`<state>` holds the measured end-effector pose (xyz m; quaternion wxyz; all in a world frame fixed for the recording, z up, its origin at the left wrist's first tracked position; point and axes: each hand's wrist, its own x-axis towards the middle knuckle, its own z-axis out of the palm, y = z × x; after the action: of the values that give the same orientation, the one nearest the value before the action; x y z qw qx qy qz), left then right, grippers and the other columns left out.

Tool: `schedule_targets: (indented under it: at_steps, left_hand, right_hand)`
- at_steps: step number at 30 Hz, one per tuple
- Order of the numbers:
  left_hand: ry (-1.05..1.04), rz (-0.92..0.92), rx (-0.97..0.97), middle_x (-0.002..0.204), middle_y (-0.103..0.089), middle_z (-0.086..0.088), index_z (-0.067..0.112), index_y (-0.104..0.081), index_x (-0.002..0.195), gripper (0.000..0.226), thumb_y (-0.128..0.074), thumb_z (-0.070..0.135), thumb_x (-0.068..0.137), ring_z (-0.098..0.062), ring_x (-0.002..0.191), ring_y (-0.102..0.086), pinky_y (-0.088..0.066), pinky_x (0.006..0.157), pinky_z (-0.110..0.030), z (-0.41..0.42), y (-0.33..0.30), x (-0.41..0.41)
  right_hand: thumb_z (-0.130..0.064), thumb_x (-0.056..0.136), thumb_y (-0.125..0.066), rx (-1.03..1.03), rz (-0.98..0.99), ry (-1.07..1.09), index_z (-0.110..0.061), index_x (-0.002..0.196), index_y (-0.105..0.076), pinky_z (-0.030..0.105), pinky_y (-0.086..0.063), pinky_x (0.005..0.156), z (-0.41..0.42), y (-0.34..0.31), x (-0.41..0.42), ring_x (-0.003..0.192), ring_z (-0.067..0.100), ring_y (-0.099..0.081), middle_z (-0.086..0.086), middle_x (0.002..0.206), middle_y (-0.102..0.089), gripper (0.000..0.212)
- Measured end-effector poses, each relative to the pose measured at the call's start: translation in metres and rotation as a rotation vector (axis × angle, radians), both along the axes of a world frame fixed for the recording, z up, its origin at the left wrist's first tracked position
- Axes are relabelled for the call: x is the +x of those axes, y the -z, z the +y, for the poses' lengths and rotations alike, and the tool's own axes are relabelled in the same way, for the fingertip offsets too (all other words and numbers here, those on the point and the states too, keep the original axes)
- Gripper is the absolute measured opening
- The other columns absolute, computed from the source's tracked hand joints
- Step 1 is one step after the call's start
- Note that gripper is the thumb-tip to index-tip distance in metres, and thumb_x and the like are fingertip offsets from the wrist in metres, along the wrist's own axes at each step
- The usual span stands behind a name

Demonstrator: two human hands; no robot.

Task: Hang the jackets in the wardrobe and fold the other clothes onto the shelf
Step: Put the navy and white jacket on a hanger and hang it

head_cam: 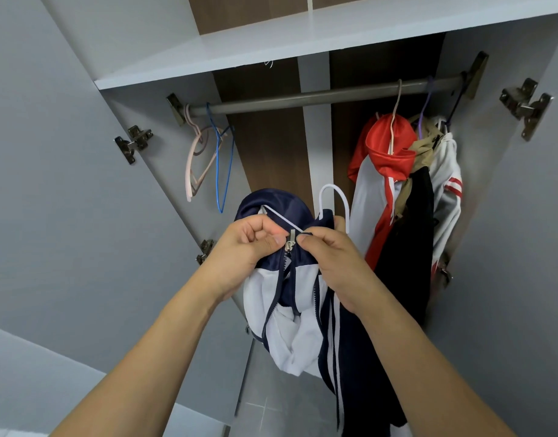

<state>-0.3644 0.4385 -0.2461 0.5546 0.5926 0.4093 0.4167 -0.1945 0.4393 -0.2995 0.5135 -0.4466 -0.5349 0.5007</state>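
I pinch jacket collar, left hand, right hand, by zipper pull | soft, light, slack | I'd lift by hanger hook.

Grey doors stand open; grey, perhaps tiled, floor below.

No legible txt, labels or nos. anywhere in view.
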Motion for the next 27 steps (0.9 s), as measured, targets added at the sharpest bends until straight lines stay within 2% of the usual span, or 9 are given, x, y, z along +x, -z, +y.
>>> schedule_targets:
  at_steps: [3, 8, 12, 13, 16, 19, 23, 26, 27]
  left_hand:
    - [0.007, 0.01, -0.003, 0.084, -0.073, -0.009, 0.012, -0.07, 0.084, 0.004, -0.067, 0.011, 0.086, -0.019, 0.079, -0.068, -0.053, 0.077, -0.024, 0.0, -0.002, -0.002]
    - [-0.001, 0.148, 0.0, 0.089, -0.068, -0.009, 0.016, -0.071, 0.085, 0.004, -0.067, 0.015, 0.085, -0.022, 0.087, -0.061, -0.049, 0.089, -0.036, 0.003, -0.01, -0.002]
    - [-0.059, 0.23, 0.044, 0.09, -0.069, -0.015, 0.012, -0.074, 0.086, 0.007, -0.071, 0.006, 0.089, -0.027, 0.086, -0.06, -0.05, 0.092, -0.047, 0.004, -0.012, 0.001]
    - [-0.078, 0.255, 0.063, 0.087, -0.069, -0.012, 0.013, -0.075, 0.084, 0.009, -0.071, 0.006, 0.088, -0.027, 0.083, -0.056, -0.051, 0.086, -0.046, 0.004, -0.012, 0.002]
    - [-0.133, 0.324, 0.118, 0.072, -0.062, 0.011, 0.021, -0.074, 0.077, 0.021, -0.069, 0.003, 0.087, -0.015, 0.066, -0.045, -0.042, 0.063, -0.024, 0.004, -0.01, 0.006]
    - [-0.224, 0.328, 0.172, 0.064, -0.057, 0.016, 0.024, -0.07, 0.071, 0.024, -0.068, 0.002, 0.082, -0.01, 0.06, -0.042, -0.04, 0.058, -0.02, 0.004, -0.005, 0.008]
    - [-0.22, 0.314, 0.211, 0.06, -0.054, 0.008, 0.02, -0.067, 0.072, 0.006, -0.064, 0.015, 0.075, -0.011, 0.06, -0.045, -0.043, 0.061, -0.024, 0.003, 0.0, 0.005]
    - [-0.139, 0.402, 0.266, 0.067, -0.054, -0.013, 0.021, -0.067, 0.079, 0.003, -0.067, 0.021, 0.082, -0.021, 0.065, -0.047, -0.044, 0.066, -0.035, 0.002, 0.003, 0.0]
    - [-0.135, 0.419, 0.296, 0.07, -0.055, -0.013, 0.023, -0.067, 0.081, 0.004, -0.068, 0.022, 0.084, -0.024, 0.066, -0.048, -0.045, 0.067, -0.035, 0.001, 0.003, -0.002]
  right_hand:
    - [-0.041, 0.081, -0.06, 0.02, 0.004, 0.001, -0.021, 0.076, -0.073, 0.024, -0.048, 0.087, -0.002, -0.003, 0.0, 0.09, -0.004, -0.06, -0.006, 0.122, -0.039, 0.025]
    - [-0.049, 0.078, -0.059, -0.017, -0.047, -0.069, -0.026, 0.079, -0.074, 0.033, -0.053, 0.089, -0.003, -0.006, -0.002, 0.094, 0.008, -0.063, -0.001, 0.121, -0.043, 0.027]
    - [-0.05, 0.076, -0.059, -0.037, -0.027, -0.062, -0.029, 0.079, -0.074, 0.036, -0.053, 0.091, -0.001, -0.007, -0.003, 0.089, -0.001, -0.062, -0.008, 0.117, -0.04, 0.026]
    - [-0.05, 0.076, -0.059, -0.049, -0.027, -0.059, -0.028, 0.079, -0.074, 0.038, -0.054, 0.091, 0.0, -0.006, -0.003, 0.089, 0.0, -0.063, -0.007, 0.117, -0.041, 0.026]
    - [-0.055, 0.072, -0.059, -0.099, -0.037, -0.094, -0.022, 0.087, -0.074, 0.049, -0.052, 0.096, 0.002, -0.003, -0.005, 0.099, 0.019, -0.066, 0.009, 0.126, -0.048, 0.039]
    - [-0.057, 0.07, -0.058, -0.121, -0.041, -0.106, -0.021, 0.092, -0.073, 0.047, -0.053, 0.096, 0.003, -0.002, -0.006, 0.101, 0.021, -0.066, 0.012, 0.126, -0.051, 0.045]
    - [-0.06, 0.067, -0.059, -0.095, -0.038, -0.029, -0.027, 0.084, -0.074, 0.034, -0.054, 0.091, 0.006, 0.001, -0.002, 0.093, 0.005, -0.065, -0.005, 0.123, -0.042, 0.041]
    - [-0.058, 0.069, -0.06, -0.106, -0.024, -0.018, -0.027, 0.086, -0.075, 0.036, -0.055, 0.091, 0.01, 0.004, 0.001, 0.09, 0.004, -0.067, -0.009, 0.124, -0.043, 0.039]
    - [-0.057, 0.07, -0.06, -0.112, -0.019, -0.008, -0.026, 0.086, -0.074, 0.037, -0.055, 0.09, 0.011, 0.005, 0.001, 0.087, 0.003, -0.067, -0.013, 0.121, -0.046, 0.039]
